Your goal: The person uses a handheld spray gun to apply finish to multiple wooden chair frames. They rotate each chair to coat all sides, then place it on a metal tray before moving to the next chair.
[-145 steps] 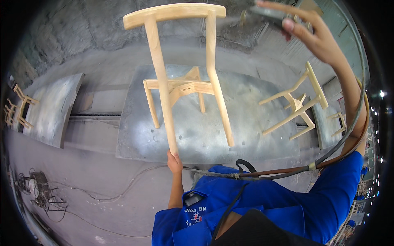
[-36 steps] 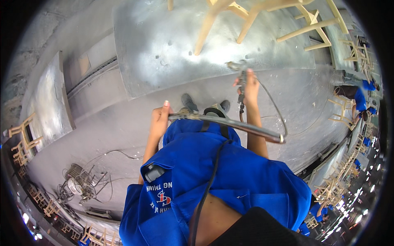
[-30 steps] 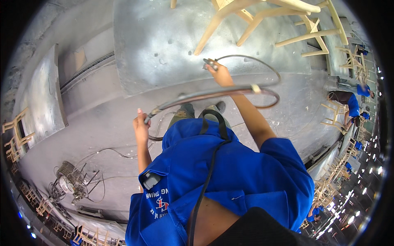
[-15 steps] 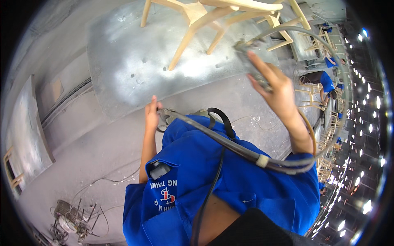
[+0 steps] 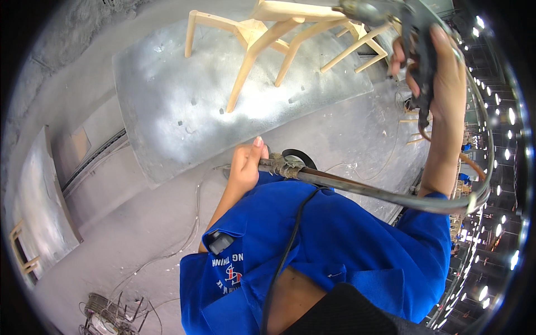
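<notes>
High on the right, my right hand (image 5: 449, 75) is wrapped round the handle of a dark spray gun (image 5: 422, 53), its nozzle end pointing left. Hoses (image 5: 368, 192) loop down from the gun, past my right forearm and across my front. My left hand (image 5: 244, 166) is closed on the hose bundle near a taped joint, thumb up. Beyond the hands, a pale wooden chair frame (image 5: 258, 34) stands on a grey, overspray-coated board (image 5: 162, 111). The gun's nozzle is close to the frame's right upper part.
Another wooden frame (image 5: 365, 61) stands behind to the right. At left leans a grey panel (image 5: 47, 206). A coiled hose and metal machine (image 5: 109, 312) sits on the floor at lower left, with a thin line (image 5: 192, 229) running from it. More wooden pieces line the far right.
My right hand has risen up and to the right with the spray gun. My left hand has moved right along my front and now grips the hose bundle.
</notes>
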{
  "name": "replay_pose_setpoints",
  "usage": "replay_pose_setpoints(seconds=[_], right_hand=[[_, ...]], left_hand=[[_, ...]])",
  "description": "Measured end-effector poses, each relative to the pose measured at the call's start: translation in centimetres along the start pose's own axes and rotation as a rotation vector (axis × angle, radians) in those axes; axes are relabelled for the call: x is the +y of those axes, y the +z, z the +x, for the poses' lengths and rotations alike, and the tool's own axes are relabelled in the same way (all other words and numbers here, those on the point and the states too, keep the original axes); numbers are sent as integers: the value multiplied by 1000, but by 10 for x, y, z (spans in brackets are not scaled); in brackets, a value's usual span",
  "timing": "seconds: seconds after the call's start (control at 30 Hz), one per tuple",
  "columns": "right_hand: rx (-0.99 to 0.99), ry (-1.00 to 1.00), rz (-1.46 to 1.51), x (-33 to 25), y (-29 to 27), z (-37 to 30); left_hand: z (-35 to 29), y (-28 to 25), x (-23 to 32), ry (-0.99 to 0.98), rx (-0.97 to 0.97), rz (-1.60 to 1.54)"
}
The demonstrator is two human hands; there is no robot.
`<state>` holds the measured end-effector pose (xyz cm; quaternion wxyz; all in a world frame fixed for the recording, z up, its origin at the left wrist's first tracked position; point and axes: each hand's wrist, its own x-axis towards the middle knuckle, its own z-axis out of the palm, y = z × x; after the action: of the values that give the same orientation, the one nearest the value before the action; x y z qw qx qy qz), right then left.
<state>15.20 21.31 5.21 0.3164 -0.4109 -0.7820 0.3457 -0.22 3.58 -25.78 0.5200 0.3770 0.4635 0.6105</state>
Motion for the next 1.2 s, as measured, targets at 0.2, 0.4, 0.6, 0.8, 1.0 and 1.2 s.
replay_pose_setpoints(seconds=[0.2, 0.4, 0.6, 0.8, 1.0, 1.2], right_hand=[[119, 73, -315, 42, -48, 53], [384, 147, -366, 110, -147, 78], [581, 81, -332, 158, -193, 50], [552, 392, -228, 222, -152, -40], [176, 386, 241, 286, -44, -81], [194, 358, 324, 340, -34, -56]], left_hand=[[-7, 0, -3, 48, 171, -65], [2, -9, -14, -201, 152, 51], [31, 28, -37, -287, 46, 211], [76, 46, -78, -334, -196, 474], [187, 18, -47, 43, 399, 230], [272, 26, 25, 363, 392, 13]])
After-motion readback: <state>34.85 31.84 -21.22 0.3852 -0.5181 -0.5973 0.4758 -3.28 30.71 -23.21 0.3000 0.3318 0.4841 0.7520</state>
